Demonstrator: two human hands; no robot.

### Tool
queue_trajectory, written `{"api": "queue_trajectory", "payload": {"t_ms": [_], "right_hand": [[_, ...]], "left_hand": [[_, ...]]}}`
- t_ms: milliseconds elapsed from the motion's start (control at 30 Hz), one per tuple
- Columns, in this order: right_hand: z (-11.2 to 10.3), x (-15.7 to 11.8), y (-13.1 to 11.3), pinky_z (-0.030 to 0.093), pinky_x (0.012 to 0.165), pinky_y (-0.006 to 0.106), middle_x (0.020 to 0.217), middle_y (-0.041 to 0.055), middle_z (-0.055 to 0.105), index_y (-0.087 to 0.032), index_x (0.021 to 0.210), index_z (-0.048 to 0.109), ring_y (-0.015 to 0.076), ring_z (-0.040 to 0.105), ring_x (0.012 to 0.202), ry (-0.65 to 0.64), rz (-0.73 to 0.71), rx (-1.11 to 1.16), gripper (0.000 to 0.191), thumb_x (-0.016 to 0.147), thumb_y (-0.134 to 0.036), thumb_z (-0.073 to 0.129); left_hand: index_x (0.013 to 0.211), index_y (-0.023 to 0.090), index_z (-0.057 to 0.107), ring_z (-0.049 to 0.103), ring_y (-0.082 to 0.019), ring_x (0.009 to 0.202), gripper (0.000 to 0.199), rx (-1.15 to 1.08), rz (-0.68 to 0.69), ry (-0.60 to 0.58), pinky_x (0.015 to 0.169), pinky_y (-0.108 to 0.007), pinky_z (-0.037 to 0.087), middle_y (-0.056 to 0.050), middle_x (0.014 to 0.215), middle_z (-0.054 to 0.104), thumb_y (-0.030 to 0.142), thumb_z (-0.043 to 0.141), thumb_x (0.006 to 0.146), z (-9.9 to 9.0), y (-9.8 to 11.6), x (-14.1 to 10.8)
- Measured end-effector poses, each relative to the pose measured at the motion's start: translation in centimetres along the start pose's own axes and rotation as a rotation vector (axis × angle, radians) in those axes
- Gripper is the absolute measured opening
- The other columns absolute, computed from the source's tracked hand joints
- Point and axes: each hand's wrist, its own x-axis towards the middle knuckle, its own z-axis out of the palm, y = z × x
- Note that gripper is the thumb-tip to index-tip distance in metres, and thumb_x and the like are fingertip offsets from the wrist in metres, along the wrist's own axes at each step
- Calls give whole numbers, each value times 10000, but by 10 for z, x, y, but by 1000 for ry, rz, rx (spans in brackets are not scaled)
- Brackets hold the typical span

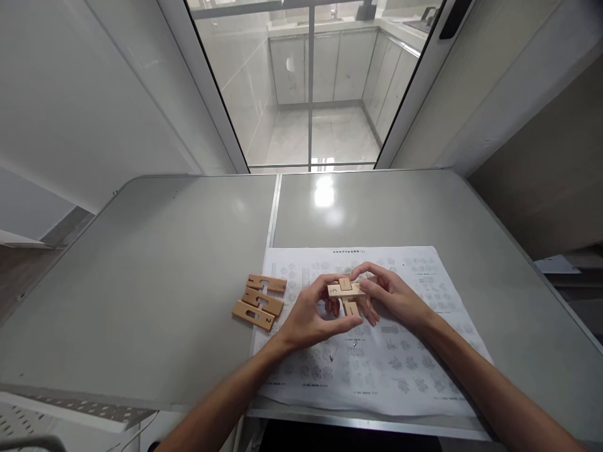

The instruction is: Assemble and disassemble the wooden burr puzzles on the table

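Above a printed paper sheet (405, 389) I hold several interlocked wooden puzzle pieces (346, 290), crossed over one another and marked with numbers. My left hand (311, 314) grips them from the left, its thumb below the lower end and its fingers at the upper end. From the right, my right hand (389, 292) pinches the crosswise piece, with thumb and index finger near its end. Some of its other fingers are partly hidden behind the wood. Left of my left hand, three loose slotted wooden pieces (258, 301) lie side by side, numbers showing on their faces.
The grey folding table (164, 270) has a metal seam (274, 210) running across it. The sheet carries rows of small diagrams. Beyond the table's far edge stands a glass sliding door (308, 94). A white perforated rack (61, 411) sits below the left front edge.
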Motion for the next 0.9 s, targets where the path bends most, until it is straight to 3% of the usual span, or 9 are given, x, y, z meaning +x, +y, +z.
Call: {"api": "queue_trajectory", "payload": {"t_ms": [133,267,400,500,633,900], "right_hand": [[-2,0,2,444,536,262,536,-70,590,-227,1061,623,127,513,468,261,-77,-171,277,1092,-500,586],[-5,2,6,447,576,281,703,-18,616,-230,961,651,152,551,612,444,-168,-469,231,1054,-440,635],[-7,2,13,453,586,295,795,-1,647,-235,1014,660,158,546,636,369,-247,-752,127,1009,-360,677],[-7,1,16,452,597,299,822,-10,656,-237,1104,634,150,551,627,277,-309,-876,207,960,-345,735],[-5,0,14,473,612,296,832,-22,657,-242,1223,607,146,578,626,197,-319,-907,337,931,-324,753],[-1,1,8,501,631,300,845,-9,667,-246,1237,632,154,598,644,205,-338,-942,329,914,-231,690]], "left_hand": [[1297,194,618,627,-148,855,588,-218,-83,82,764,-281,525,-70,1100,689,358,908,812,-2,-1,3],[1332,190,581,606,-111,773,610,-370,-148,207,680,-254,511,-80,1153,684,394,888,846,-3,-3,7],[1325,187,586,573,-95,738,633,-393,-150,253,648,-243,491,-66,1132,675,404,905,823,-4,-4,9],[1339,197,588,564,-97,747,617,-381,-150,234,665,-242,493,-50,1098,676,394,893,840,-4,-4,8],[1350,221,598,569,-110,798,571,-370,-127,213,679,-231,484,-41,1089,669,386,866,873,-4,-5,6],[1348,219,593,604,-130,849,574,-367,-116,206,702,-243,490,-71,1150,682,386,866,872,-4,-4,7]]}}
